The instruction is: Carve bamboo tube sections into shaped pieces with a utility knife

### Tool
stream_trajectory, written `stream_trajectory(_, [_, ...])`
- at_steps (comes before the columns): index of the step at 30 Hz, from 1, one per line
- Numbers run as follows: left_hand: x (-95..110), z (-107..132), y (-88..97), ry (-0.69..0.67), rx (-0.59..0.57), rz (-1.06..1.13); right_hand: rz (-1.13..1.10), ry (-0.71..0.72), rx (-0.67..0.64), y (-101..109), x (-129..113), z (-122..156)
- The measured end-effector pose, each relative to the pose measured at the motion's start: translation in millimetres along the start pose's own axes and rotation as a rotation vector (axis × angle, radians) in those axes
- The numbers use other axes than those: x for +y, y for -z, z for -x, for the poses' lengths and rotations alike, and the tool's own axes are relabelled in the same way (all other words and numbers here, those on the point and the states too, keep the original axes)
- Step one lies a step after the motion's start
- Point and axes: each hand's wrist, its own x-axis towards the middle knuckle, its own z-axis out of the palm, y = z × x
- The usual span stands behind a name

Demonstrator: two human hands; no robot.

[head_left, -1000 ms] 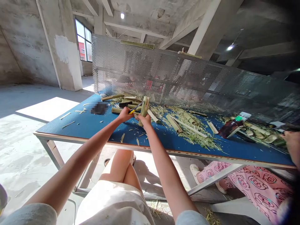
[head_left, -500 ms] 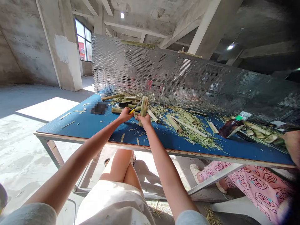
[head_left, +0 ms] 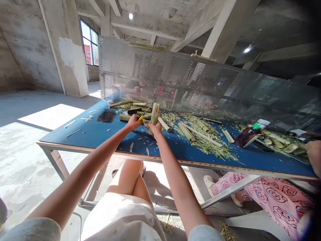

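Note:
My right hand is closed round a short green bamboo section, held upright on the blue table. My left hand grips a yellow-handled knife, its blade slanting up and right toward the upper part of the bamboo. Both arms are stretched far forward. More cut bamboo pieces lie just behind my hands, with pale shavings scattered to the right.
A perforated metal screen stands along the table's far side, with people blurred behind it. A dark bottle and bamboo offcuts lie at the right. A person in pink patterned trousers sits at my right, their hand at the table edge.
The knife in my left hand has shifted slightly against the bamboo; both hands stay in nearly the same place.

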Motion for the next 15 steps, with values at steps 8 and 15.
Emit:
stream_trajectory(8, [-3.3, 1.1, 0.3, -0.013, -0.084, 0.044, -0.010, -0.025, -0.003, -0.2, -1.7, 1.2])
stream_trajectory(15, [0.4, 1.1, 3.4, -0.045, -0.067, 0.051, -0.006, -0.023, 0.001, -0.2, -5.2, 3.8])
